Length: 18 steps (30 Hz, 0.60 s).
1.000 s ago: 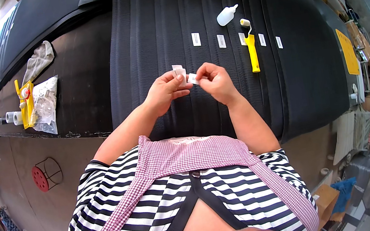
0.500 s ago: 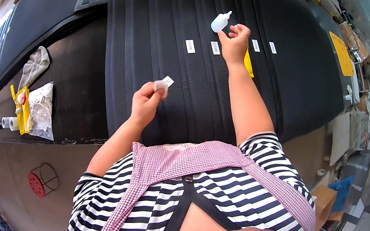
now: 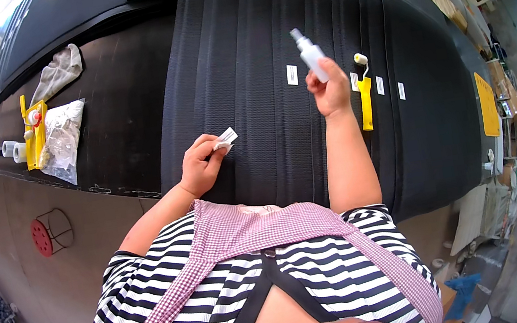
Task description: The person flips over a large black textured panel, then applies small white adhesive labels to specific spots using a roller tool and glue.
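Note:
Several small white labels [image 3: 226, 139] are pinched between the thumb and fingers of my left hand [image 3: 200, 165], low over a black ribbed mat [image 3: 240, 90]. My right hand [image 3: 330, 90] is closed round the base of a white squeeze bottle [image 3: 310, 54], its nozzle pointing away and slightly left. Just left of the bottle, a white label [image 3: 292, 75] lies on the mat. Another label [image 3: 355, 81] sits right of my right hand, partly beside a yellow-handled paint roller [image 3: 365, 94] with a small white head. Two further labels [image 3: 380, 85] lie to the roller's right.
On the dark table at left are a yellow tray [image 3: 37, 136], a clear plastic bag [image 3: 66, 141] of white pieces, a grey cloth [image 3: 58, 73] and tape rolls [image 3: 15, 151]. A red-topped stool [image 3: 42, 238] stands on the floor. A yellow sheet [image 3: 487, 103] hangs at the right edge.
My right hand has taken hold of the bottle, whose nozzle has swung from pointing right to pointing away and left. The roller, mostly hidden earlier, now shows fully. My left hand still holds labels.

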Motion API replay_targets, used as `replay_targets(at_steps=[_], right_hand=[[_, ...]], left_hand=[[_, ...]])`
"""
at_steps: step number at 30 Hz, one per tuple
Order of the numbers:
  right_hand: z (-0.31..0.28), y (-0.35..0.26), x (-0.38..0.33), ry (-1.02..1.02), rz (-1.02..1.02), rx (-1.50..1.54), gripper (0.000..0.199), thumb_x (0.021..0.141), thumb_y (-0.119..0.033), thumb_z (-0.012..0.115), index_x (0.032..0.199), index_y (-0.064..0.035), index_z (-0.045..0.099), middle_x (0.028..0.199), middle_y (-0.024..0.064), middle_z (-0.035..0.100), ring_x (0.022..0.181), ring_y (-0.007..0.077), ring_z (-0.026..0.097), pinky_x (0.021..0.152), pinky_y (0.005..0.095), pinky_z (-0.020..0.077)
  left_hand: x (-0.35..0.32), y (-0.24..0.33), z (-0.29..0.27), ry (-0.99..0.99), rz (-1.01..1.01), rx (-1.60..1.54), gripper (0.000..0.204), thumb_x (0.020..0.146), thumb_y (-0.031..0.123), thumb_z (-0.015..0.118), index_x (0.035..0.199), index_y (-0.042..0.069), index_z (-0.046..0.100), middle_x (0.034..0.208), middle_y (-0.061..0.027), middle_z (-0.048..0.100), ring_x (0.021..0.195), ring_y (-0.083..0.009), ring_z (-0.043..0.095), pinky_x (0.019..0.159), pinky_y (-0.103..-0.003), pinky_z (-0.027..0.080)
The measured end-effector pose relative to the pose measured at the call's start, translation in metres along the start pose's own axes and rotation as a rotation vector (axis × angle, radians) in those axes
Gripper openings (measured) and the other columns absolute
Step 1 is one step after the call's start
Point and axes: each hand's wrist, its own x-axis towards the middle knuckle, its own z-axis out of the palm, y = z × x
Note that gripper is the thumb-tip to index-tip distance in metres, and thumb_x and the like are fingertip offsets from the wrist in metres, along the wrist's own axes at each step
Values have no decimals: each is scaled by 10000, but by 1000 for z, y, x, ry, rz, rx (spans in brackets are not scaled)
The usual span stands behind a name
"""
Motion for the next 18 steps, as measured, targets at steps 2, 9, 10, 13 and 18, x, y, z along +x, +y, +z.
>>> replay_targets(at_steps=[2,9,10,13,18], right_hand=[[5,5,-5,-75,113,-41,417,850,-352,784,1085,-38,639,780,71,627,614,131,610,549,241,460],[41,6,10,-19,51,-424,289,807,-181,787,997,17,697,827,74,682,658,142,613,598,278,480],[48,8,14,-27,16,-489,295,798,-183,779,993,25,703,847,83,695,691,157,635,629,292,498],[63,11,25,-8,-122,-749,355,758,-232,745,980,44,721,943,147,735,831,232,696,772,342,537],[83,21,27,75,-352,-1014,423,741,-352,779,916,26,706,933,193,717,878,331,698,781,397,542]], left_hand=[[1,-2,0,-2,21,-9,81,918,15,661,974,3,719,974,-91,678,801,-213,657,698,-293,509],[2,-2,-1,2,30,-8,76,919,30,676,976,11,722,981,-94,684,816,-222,663,709,-301,516],[2,-3,-2,5,34,-9,74,919,34,679,975,13,722,981,-94,686,818,-225,664,710,-304,517],[2,-3,-2,-2,21,-13,71,919,45,687,972,18,725,981,-96,689,827,-231,670,718,-311,521],[2,-4,-2,8,27,-26,70,917,46,691,970,20,728,984,-98,691,836,-236,678,730,-313,528]])
